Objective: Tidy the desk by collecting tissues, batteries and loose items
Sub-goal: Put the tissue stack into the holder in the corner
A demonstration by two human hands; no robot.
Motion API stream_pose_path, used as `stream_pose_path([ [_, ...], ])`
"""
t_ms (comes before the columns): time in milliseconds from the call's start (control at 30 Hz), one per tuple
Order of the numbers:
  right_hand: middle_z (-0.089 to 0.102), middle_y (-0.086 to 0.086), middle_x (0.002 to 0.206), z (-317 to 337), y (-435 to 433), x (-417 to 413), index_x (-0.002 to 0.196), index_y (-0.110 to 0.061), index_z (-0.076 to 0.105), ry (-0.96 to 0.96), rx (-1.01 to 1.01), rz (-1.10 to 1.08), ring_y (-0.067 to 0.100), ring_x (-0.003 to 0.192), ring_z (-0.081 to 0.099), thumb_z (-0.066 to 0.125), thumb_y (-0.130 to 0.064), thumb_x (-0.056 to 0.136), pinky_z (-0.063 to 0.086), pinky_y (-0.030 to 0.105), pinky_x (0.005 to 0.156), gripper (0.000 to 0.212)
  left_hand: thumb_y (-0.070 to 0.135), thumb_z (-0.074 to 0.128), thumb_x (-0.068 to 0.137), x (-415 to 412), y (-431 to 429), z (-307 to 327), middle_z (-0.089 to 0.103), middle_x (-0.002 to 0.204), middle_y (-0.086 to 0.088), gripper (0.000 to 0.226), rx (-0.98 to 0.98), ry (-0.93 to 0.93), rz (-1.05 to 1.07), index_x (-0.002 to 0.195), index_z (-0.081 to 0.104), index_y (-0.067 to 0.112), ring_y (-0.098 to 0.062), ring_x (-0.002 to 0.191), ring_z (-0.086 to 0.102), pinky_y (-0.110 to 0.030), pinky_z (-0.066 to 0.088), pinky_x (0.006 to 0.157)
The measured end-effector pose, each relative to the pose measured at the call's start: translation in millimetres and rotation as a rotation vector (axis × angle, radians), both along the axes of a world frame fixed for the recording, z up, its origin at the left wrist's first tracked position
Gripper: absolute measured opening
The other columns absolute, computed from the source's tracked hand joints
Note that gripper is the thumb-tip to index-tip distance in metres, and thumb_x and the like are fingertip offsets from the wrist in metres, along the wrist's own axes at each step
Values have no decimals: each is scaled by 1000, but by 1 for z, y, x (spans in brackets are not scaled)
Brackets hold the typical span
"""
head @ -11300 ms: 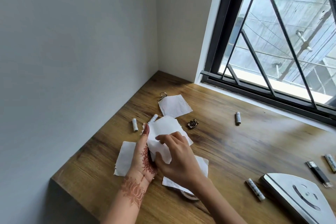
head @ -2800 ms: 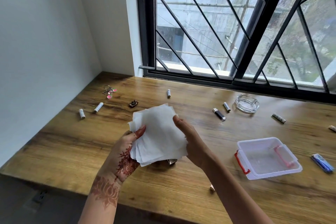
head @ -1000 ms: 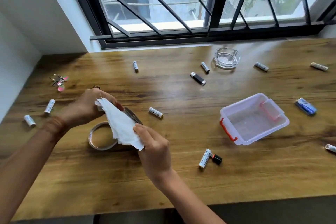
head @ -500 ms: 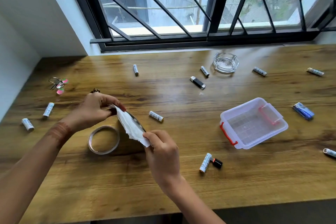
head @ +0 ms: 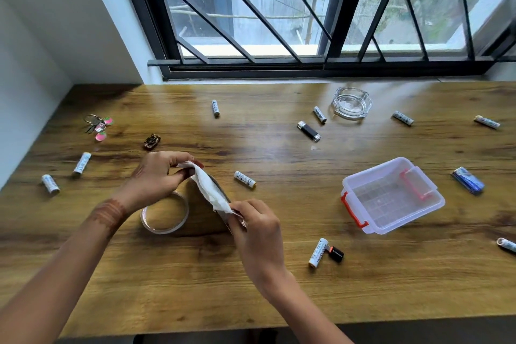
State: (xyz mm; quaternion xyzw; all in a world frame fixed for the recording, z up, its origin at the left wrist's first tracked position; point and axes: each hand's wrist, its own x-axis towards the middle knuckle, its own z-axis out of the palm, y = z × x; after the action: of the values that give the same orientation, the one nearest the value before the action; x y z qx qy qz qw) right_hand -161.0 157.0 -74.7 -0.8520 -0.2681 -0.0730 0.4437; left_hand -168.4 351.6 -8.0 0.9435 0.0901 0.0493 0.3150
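My left hand (head: 156,173) and my right hand (head: 255,227) both pinch a folded stack of white tissues (head: 210,190), one at each end, just above the wooden desk (head: 279,288). A thin grey edge shows under the stack. Several white batteries lie scattered: one (head: 245,179) right of the tissues, one (head: 317,256) near the front, one (head: 81,163) at the left. A clear plastic box with red latches (head: 392,195) stands open at the right.
A tape roll (head: 164,212) lies under my left wrist. A keyring (head: 98,126), a small brown item (head: 152,141), black lighter (head: 308,130), glass ashtray (head: 351,102), blue lighter (head: 468,184) and small black piece (head: 336,253) lie on the desk. A barred window lines the far edge.
The tissue stack, held flat and open earlier, is now folded narrower between both hands. My view has shifted from the desk's left corner toward its middle.
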Motion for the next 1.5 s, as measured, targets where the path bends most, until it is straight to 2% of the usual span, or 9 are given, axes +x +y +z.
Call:
stream_pose_path([
  [200,65,-1,94,3,-6,1,101,-16,63,8,-70,-37,10,80,59,80,-20,67,39,11,68,38,8,64,83,-15,-9,-14,55,130,-4,51,-56,-97,173,131,49,19,-13,117,51,-29,38,101],
  [300,61,0,109,4,-7,2,114,-16,57,77,-66,0,12,93,58,77,-32,71,42,14,72,51,11,63,85,-28,-26,-26,52,131,-7,55,-204,-219,402,136,41,16,-16,120,50,-29,39,99],
  [433,59,0,122,-6,-5,0,128,-16,49,235,-118,100,13,110,56,74,-36,74,46,22,92,63,0,52,89,-43,-68,-42,50,128,-2,49,-534,-311,622,136,38,8,-10,116,48,-6,39,88],
  [533,68,-2,107,-13,-5,-4,121,-23,53,290,-105,102,14,95,64,71,-34,77,53,35,80,49,2,44,94,-49,-94,-53,47,125,6,45,-699,-264,650,137,38,9,-9,119,46,-16,35,95],
  [800,72,3,84,-11,-8,2,95,-16,64,201,-116,107,18,74,67,65,-24,81,46,26,59,16,5,41,94,-45,-113,-64,61,118,-1,35,-752,-97,579,122,56,22,-17,114,54,-33,40,100],
  [967,65,-4,68,13,-29,7,92,-13,65,170,-1,97,6,55,53,67,-27,82,31,8,47,17,2,37,96,-39,-130,-35,57,113,15,41,-825,-183,422,125,49,28,-3,111,49,-21,34,95],
  [1200,67,8,68,44,-76,33,90,-10,64,157,81,-57,26,60,58,69,-29,78,45,38,55,23,7,41,96,-2,-166,-10,60,101,30,43,-817,-245,215,111,51,46,8,96,53,-16,41,85],
  [1400,68,11,67,67,-140,73,87,-10,64,56,74,-257,28,60,60,70,-30,79,45,37,54,23,8,40,97,56,-221,5,60,116,19,40,-802,-239,-38,118,50,41,7,109,52,-16,39,92],
  [1500,67,8,64,73,-182,98,86,-10,65,25,97,-338,23,60,59,71,-27,79,44,32,55,19,2,39,96,91,-259,14,60,105,23,46,-786,-250,-144,105,51,46,15,94,54,-10,41,85],
])
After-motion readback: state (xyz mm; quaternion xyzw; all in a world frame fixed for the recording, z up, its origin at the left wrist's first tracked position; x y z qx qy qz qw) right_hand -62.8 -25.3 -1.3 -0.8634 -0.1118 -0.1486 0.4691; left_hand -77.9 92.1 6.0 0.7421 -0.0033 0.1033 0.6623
